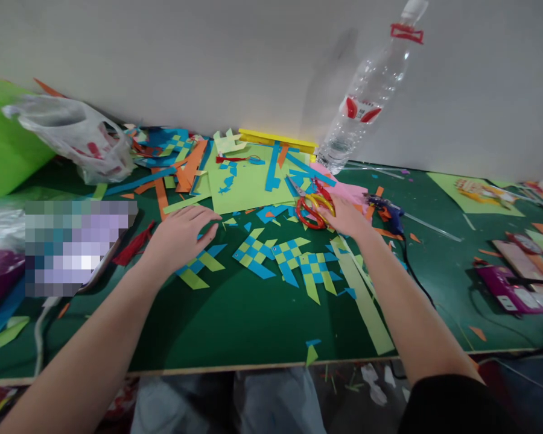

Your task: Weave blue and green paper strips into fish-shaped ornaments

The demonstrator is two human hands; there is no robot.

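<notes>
My left hand (181, 235) is open, palm down, fingers stretched and thumb apart, over the left end of a woven blue and green paper fish (203, 265), which it partly hides. My right hand (348, 215) has its fingers at the handles of a pair of scissors (311, 222) with red and yellow grips; the blades point up and left over paper scraps. Between the hands lie more woven paper fish: one (252, 252) at the left, one (290, 256) in the middle and one (317, 270) at the right, close together.
A clear plastic bottle (366, 90) leans against the wall. A blue glue gun (389, 214) lies right of my hand, its cable trailing forward. Green paper sheets (248, 181) and strips cover the back. At left are a phone (81, 247), a red tassel (133, 246) and a plastic bag (85, 144).
</notes>
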